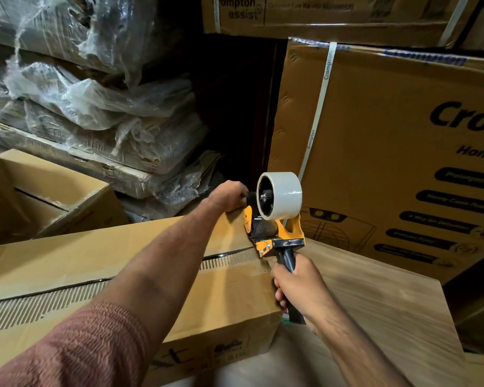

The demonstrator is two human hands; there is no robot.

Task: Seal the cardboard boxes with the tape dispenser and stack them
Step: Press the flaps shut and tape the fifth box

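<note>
Here the right hand [296, 286] grasps the dark handle of the tape dispenser [274, 219] at centre frame; its orange frame sits on the far end of the long cardboard box [101, 263], at the seam between the top flaps. The left hand [229, 195] curls over the far edge of that box, just beside the dispenser. The box occupies the lower left of the frame, on a wood-grain surface [375, 289]. At the right, close behind the dispenser, stands a large printed carton [375, 135] with a white strap. Plastic-wrapped bundles [81, 93] are stacked at upper left; a smaller box [59, 191] lies at mid-left.
</note>
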